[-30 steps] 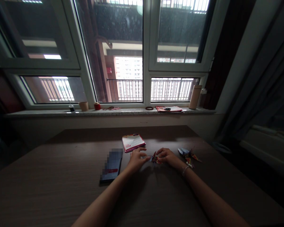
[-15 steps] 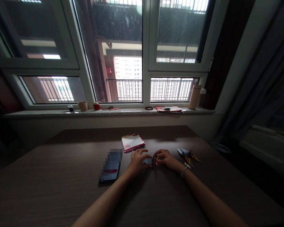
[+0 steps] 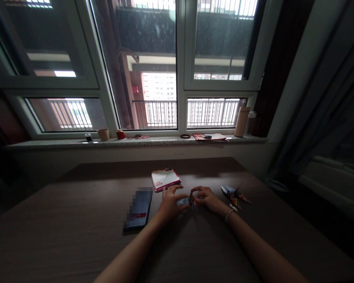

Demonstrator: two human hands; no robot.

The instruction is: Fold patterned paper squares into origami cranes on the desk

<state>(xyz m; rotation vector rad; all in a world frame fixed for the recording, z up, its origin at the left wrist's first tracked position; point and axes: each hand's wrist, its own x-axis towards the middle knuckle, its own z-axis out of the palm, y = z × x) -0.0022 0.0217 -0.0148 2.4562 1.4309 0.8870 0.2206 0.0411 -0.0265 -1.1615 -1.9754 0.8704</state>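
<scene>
Between my two hands, low over the table [image 3: 76, 220], is a small folded paper piece [image 3: 183, 201] with a pale side and a dark, red and yellow printed side. My left hand [image 3: 170, 203] curls around its left end, thumb and fingertips at its edges and the other fingers raised. My right hand [image 3: 208, 198] pinches the printed end, and its fingers hide part of it. Folded paper shapes [image 3: 232, 192] with the same print lie just right of my right hand. A stack of printed paper sheets [image 3: 165, 181] lies beyond my left hand.
A phone [image 3: 140, 210] lies left of my left forearm. On the windowsill [image 3: 165, 140] stand a paper cup [image 3: 103, 135], a red spool-like item [image 3: 120, 135], a tan flask [image 3: 241, 122], and scissors [image 3: 208, 136] on papers. A small white object [image 3: 233, 207] lies near my right wrist.
My left fingers have shifted slightly on the folded paper, and my right index finger is a little more raised. The view has tilted up slightly; other things stay in place.
</scene>
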